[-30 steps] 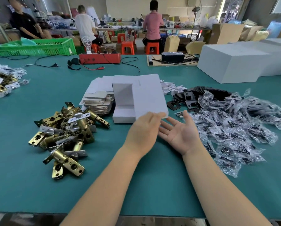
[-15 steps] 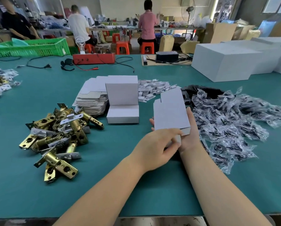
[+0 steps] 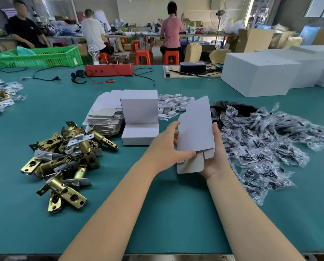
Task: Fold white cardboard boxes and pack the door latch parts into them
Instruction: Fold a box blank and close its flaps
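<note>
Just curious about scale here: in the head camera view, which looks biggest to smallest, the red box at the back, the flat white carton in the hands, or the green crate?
1. green crate
2. flat white carton, though nearness to the camera inflates it
3. red box

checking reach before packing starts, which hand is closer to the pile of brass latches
Left. The left hand grips the flat box blank on the side facing the brass latches; the right hand holds the blank's far side, farther from them.
</note>
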The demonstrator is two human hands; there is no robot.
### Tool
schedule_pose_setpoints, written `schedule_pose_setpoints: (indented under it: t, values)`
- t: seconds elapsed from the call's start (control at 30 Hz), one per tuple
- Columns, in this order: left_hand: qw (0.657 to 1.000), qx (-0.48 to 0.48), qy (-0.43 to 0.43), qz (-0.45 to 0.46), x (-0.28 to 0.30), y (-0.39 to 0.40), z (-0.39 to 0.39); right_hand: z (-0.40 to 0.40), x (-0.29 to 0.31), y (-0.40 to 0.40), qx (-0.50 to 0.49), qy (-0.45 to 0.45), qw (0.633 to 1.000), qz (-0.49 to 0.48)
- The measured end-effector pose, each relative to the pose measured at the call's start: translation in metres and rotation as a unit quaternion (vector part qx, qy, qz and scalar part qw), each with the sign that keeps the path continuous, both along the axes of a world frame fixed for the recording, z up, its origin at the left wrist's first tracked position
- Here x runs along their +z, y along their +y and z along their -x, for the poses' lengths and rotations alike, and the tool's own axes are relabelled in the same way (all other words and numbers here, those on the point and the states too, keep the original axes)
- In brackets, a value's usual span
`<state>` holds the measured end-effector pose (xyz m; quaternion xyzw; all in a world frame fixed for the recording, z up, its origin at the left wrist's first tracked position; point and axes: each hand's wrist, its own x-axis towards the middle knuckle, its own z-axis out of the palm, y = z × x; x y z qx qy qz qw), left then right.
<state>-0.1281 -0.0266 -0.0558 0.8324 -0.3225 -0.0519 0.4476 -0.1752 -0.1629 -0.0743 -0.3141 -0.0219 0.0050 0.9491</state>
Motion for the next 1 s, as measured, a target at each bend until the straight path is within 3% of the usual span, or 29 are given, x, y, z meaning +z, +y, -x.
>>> schedule_pose_setpoints:
  t: [0.17,0.23,0.3,0.37,0.5,0.63,0.7,0.77,0.83,0.9,1.0]
  values:
    - [0.993,0.031,0.009,0.113,-0.007,0.005,0.012,0.001,0.003,-0.005,0.012,-0.035,0.999,0.011]
    - [0.990,0.045,-0.076,0.111,-0.009,0.009,0.018,0.003,0.004,-0.003,0.013,-0.033,0.998,0.051]
    - [0.969,0.050,-0.232,0.069,-0.011,0.012,0.018,0.002,0.004,-0.001,-0.007,0.003,0.997,0.072]
    - [0.960,0.059,-0.270,0.031,-0.010,0.010,0.018,0.002,0.004,0.001,-0.031,0.040,0.995,0.087]
    - [0.975,0.116,-0.172,0.081,-0.014,0.006,0.016,0.002,0.006,0.003,-0.053,0.060,0.991,0.104]
    - [0.975,0.101,0.043,0.193,-0.005,0.010,0.011,0.003,0.010,0.003,-0.086,0.112,0.986,0.094]
    - [0.953,0.013,0.186,0.237,-0.004,0.015,0.005,0.004,0.011,0.005,-0.080,0.136,0.983,0.097]
    - [0.906,-0.064,0.321,0.267,-0.004,0.020,0.002,0.005,0.011,0.005,-0.084,0.150,0.978,0.121]
    - [0.866,-0.055,0.407,0.286,-0.003,0.022,0.001,0.004,0.011,0.006,-0.097,0.146,0.970,0.167]
    - [0.864,0.030,0.415,0.284,-0.004,0.021,-0.002,0.003,0.010,0.007,-0.106,0.139,0.961,0.215]
    - [0.922,0.122,0.306,0.204,-0.009,0.020,-0.008,0.003,0.009,0.010,-0.113,0.132,0.946,0.273]
